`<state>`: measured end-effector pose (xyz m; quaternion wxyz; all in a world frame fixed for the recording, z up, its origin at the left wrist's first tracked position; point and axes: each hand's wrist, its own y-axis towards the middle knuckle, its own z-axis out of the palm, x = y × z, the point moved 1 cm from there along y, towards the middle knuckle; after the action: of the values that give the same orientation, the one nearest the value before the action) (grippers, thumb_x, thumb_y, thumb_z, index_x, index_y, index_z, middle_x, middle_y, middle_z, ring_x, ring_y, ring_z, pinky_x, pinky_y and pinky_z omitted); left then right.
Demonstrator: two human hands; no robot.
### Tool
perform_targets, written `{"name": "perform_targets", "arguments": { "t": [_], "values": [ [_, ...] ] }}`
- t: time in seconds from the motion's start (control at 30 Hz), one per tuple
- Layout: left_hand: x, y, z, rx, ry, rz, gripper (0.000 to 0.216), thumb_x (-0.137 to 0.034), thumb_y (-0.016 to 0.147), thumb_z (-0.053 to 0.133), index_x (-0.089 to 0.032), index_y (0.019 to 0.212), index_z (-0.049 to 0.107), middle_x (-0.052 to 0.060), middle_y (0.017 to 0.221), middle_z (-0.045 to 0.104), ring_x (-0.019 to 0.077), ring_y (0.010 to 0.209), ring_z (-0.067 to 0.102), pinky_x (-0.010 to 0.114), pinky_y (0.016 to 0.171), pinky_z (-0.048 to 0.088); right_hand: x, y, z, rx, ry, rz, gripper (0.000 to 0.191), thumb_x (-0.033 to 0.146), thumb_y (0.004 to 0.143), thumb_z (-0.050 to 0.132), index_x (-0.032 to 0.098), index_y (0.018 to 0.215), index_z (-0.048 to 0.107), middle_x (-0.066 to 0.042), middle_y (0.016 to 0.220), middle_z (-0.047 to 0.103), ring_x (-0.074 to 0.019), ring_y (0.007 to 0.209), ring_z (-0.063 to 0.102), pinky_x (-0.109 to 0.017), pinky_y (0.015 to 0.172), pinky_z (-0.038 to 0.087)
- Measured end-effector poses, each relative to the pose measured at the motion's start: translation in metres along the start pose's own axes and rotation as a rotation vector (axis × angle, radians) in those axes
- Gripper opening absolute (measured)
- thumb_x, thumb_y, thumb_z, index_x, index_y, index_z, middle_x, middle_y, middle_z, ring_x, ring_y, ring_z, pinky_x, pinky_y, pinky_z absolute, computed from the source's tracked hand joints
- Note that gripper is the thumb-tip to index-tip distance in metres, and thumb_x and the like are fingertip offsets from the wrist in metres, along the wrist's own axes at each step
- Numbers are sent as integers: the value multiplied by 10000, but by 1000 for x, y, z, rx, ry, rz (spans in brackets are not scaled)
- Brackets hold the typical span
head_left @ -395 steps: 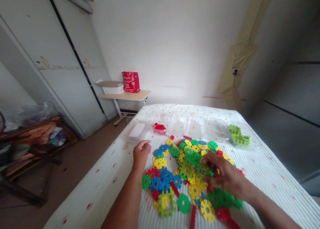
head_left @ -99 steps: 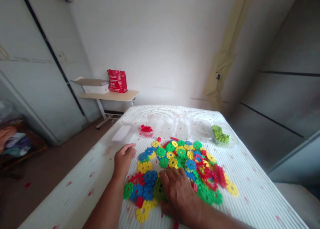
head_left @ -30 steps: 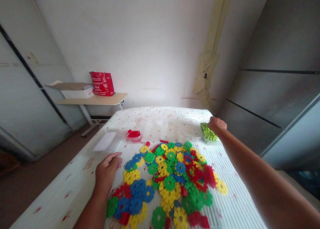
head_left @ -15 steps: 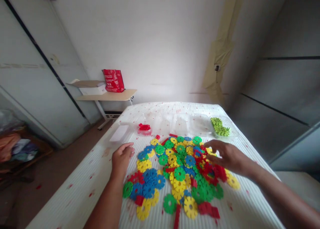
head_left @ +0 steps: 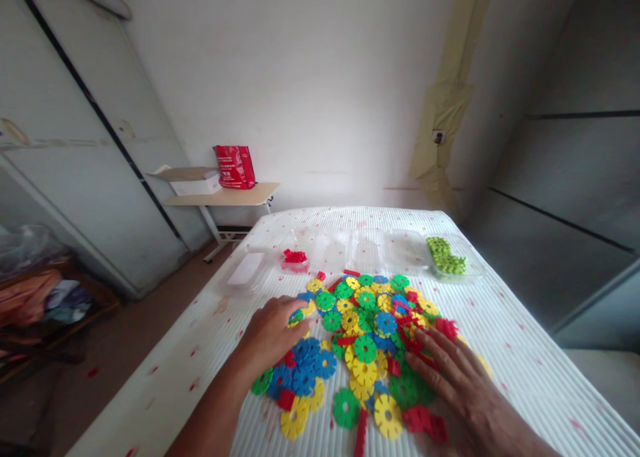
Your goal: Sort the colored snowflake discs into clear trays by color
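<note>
Notched plastic discs in blue, green and yellow (head_left: 365, 348) lie in a loose pile on the table, with red pieces among them. My left hand (head_left: 275, 327) is at the pile's left edge, thumb and fingers apart around a few yellow and blue discs; no piece shows lifted in it. Palm down, my right hand (head_left: 455, 370) lies over the right side, fingers stretched across red pieces (head_left: 409, 330) and green discs (head_left: 403, 392). What is under its palm is hidden. Near its wrist are red blocks (head_left: 424, 422).
Clear plastic containers stand along the back: one holds red pieces (head_left: 295, 260), another light green pieces (head_left: 445, 257). A clear tray with a white rectangle (head_left: 247, 269) is at left. A side table (head_left: 235, 196) carries a red bag (head_left: 235, 167) and a box (head_left: 195, 182).
My left hand has moved right onto the pile's left edge. My right hand has come down and nearer, flattening over the red pieces. The view has shifted slightly.
</note>
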<state>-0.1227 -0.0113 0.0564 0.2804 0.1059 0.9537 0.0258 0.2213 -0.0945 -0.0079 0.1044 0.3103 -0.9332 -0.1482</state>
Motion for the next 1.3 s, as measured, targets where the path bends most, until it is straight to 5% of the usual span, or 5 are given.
{"name": "perform_targets", "arguments": {
  "t": [0.33, 0.6, 1.0, 1.13, 1.3],
  "values": [
    [65, -77, 39, 161, 246, 169, 1033, -532, 481, 745, -345, 1396, 303, 94, 1507, 218, 420, 1329, 242, 633, 1039, 146, 14, 46, 10, 64, 61, -23, 703, 494, 748, 594, 273, 1378, 374, -100, 1481, 273, -383, 1304, 254, -584, 988, 304],
    [53, -76, 69, -82, 219, 256, 912, -248, 668, 628, -292, 1447, 156, 83, 1481, 294, 302, 1321, 323, 473, 1035, 352, 54, 91, 22, -26, 135, -79, 519, 113, 840, 481, 230, 1341, 416, -119, 1401, 403, -295, 1284, 318, -500, 998, 378],
    [42, -68, 73, -287, 96, 237, 860, -136, 768, 494, -303, 1446, -7, 112, 1430, 355, 276, 1287, 389, 462, 1005, 408, 104, 138, 18, 21, 608, -225, 749, 74, 779, 498, 174, 1439, 157, -149, 1465, 278, -220, 1344, 249, -391, 1057, 329],
    [43, -68, 68, -242, 15, 173, 764, -238, 811, 495, -320, 1441, 71, 86, 1438, 349, 275, 1286, 389, 463, 1019, 391, 87, 137, -3, -19, 540, -206, 645, 122, 805, 497, 167, 1406, 268, -141, 1427, 359, -209, 1314, 315, -367, 1037, 356],
    [40, -71, 62, -211, -73, 130, 840, -329, 760, 569, -298, 1447, 86, 85, 1474, 286, 309, 1305, 346, 447, 1011, 394, 17, 121, -28, -38, 256, 104, 400, 228, 836, 496, 172, 1232, 521, -120, 1203, 581, -238, 1111, 516, -416, 961, 411]
  ]
}}
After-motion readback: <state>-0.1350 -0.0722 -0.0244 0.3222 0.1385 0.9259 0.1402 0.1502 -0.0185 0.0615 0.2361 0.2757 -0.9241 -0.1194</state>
